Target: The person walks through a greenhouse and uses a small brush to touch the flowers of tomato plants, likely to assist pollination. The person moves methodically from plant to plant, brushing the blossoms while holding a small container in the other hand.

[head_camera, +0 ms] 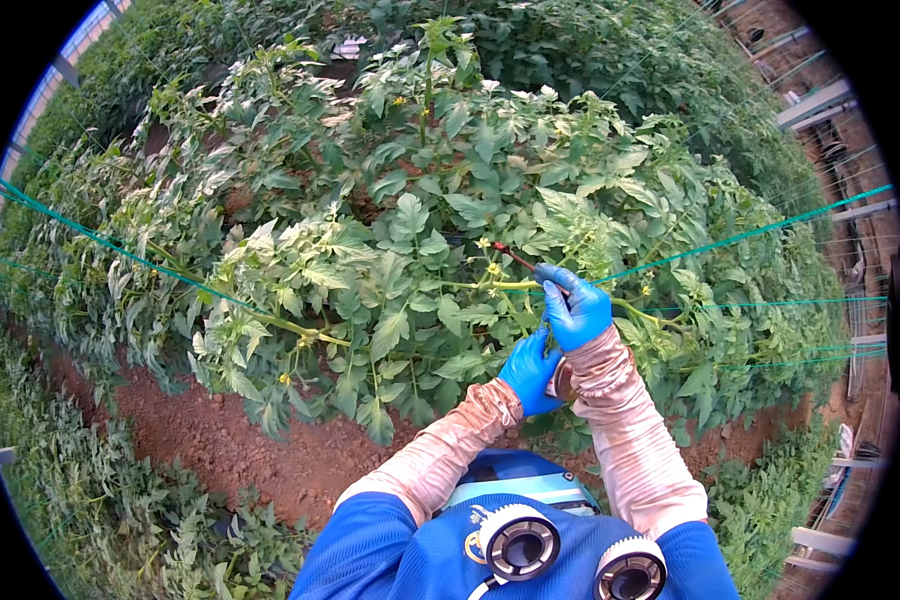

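My right hand [581, 309], in a blue glove, grips a thin brush-like stick [520, 259] with a wet red tip. That tip points left, close to a yellow tomato flower [483, 243], and I cannot tell whether they touch. More yellow flowers [493, 268] hang just below the stick, near a thick green tomato stem [510, 285]. Lower and to the left, my left hand [531, 375], gloved in blue too, is closed around a small round container [560, 380]. Much of the container is hidden by the glove and the right sleeve.
Green twine [750, 235] runs across the row on both sides of my hands. Dense tomato foliage [390, 300] surrounds them. Brown soil [270, 457] shows along the near side. Two round respirator filters [523, 550] hang below my view. Pale beams [816, 105] stand at the right edge.
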`<state>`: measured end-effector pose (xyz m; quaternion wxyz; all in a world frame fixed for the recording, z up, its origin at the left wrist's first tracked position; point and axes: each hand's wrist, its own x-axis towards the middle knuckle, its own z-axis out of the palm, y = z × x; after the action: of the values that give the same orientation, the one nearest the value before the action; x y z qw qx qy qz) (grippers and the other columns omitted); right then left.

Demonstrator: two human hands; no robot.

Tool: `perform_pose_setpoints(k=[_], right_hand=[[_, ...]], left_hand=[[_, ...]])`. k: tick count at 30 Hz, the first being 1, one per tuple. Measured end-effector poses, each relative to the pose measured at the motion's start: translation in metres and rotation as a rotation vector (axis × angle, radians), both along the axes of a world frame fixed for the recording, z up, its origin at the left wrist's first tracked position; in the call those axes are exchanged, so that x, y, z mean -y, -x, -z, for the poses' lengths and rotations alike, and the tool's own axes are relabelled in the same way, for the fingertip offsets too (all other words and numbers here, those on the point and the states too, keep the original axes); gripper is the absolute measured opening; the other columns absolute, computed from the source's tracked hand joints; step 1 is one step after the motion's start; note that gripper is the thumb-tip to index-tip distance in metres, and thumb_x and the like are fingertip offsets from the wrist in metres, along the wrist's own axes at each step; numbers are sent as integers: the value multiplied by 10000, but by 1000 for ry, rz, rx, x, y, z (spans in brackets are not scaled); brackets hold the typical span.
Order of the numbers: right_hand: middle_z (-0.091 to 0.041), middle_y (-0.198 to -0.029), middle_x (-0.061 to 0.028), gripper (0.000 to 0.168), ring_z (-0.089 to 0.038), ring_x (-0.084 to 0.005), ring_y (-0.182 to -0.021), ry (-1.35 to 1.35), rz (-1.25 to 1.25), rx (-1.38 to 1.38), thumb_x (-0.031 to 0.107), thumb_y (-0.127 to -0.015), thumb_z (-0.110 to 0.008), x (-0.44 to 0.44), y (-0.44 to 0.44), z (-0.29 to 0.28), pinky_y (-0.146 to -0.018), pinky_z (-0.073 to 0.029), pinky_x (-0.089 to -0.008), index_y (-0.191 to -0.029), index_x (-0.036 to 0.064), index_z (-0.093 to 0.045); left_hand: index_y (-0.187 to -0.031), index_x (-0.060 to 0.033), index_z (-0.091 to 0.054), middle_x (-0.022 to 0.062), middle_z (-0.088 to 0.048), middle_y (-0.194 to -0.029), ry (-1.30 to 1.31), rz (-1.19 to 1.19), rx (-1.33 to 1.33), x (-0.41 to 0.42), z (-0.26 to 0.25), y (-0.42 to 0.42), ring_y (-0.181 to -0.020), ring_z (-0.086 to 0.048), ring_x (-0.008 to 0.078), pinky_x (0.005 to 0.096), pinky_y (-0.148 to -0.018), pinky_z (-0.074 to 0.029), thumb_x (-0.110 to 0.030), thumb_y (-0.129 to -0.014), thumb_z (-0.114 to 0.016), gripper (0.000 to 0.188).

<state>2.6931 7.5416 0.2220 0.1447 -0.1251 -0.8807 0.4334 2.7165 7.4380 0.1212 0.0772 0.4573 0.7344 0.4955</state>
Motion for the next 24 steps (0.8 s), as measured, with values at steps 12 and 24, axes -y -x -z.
perform_pose_setpoints(k=[12,24], right_hand=[[-640,-936,-175,248,-640,-300,-827,-128,-91,24,110,-813,-574,8,2,3,-710,-515,-333,-1044,28,-612],[-657,-922,-161,245,-657,-215,-823,-11,-7,49,65,-825,-554,-2,-23,-28,-718,-503,-269,-1054,-8,-606]], left_hand=[[-1152,-123,-543,146,-549,-1133,-53,69,22,-7,12,-1,-1021,-521,356,438,-866,-425,-355,-609,-718,615],[-1243,-141,-438,302,-265,-1337,4,50,-5,0,9,-1,-1006,-474,449,482,-803,-432,-341,-569,-762,774]])
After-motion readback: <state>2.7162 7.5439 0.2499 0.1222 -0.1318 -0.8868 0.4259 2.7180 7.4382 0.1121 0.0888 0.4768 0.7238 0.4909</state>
